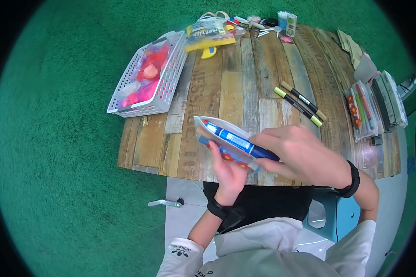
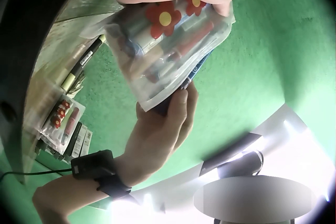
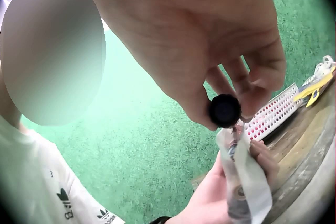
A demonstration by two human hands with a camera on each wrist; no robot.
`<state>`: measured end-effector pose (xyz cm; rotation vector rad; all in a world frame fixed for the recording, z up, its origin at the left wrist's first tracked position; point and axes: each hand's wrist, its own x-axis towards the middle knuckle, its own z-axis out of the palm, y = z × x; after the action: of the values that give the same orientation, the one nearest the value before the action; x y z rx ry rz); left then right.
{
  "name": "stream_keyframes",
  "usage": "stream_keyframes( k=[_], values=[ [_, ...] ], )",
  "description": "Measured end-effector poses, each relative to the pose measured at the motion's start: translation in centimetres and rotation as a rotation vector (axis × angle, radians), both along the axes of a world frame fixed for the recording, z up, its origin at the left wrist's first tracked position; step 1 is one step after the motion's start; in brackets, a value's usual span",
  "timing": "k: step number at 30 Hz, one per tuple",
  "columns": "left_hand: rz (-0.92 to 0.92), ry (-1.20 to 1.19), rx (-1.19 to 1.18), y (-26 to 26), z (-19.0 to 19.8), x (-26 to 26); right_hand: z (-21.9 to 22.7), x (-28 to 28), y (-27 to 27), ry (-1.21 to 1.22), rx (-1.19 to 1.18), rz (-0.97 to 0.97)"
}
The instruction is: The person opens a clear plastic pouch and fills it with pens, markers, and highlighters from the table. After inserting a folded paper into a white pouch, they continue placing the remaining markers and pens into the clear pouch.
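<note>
My left hand holds a translucent zip pouch printed with red flowers, its thumb along the near side. Through the plastic of the pouch, several pen-like things show. Between the thumb and fingers of my right hand is a thick blue marker with a white label. It lies slantwise at the pouch's open mouth, its far end toward the upper left. The right wrist view looks onto the marker's round dark end, with the fingertips around it.
Two double-ended markers lie on the wooden table. A white basket with pink and red packets stands at the left edge. Another flowered pouch stands right, beside boxes. Yellow-edged bags and small items sit at the back.
</note>
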<state>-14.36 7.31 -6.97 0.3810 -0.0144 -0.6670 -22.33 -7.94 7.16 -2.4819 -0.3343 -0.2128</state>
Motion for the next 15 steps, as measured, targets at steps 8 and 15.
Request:
stream_keyframes(
  k=[8, 15],
  values=[
    [-0.02, -0.012, 0.103, -0.2, 0.5, 0.0, -1.5, 2.2, -1.0, -0.02, 0.068, 0.001],
    [0.02, -0.018, 0.169, -0.5, 0.9, -0.3, -3.1, 3.2, -2.4, -0.034, 0.118, 0.006]
  ],
)
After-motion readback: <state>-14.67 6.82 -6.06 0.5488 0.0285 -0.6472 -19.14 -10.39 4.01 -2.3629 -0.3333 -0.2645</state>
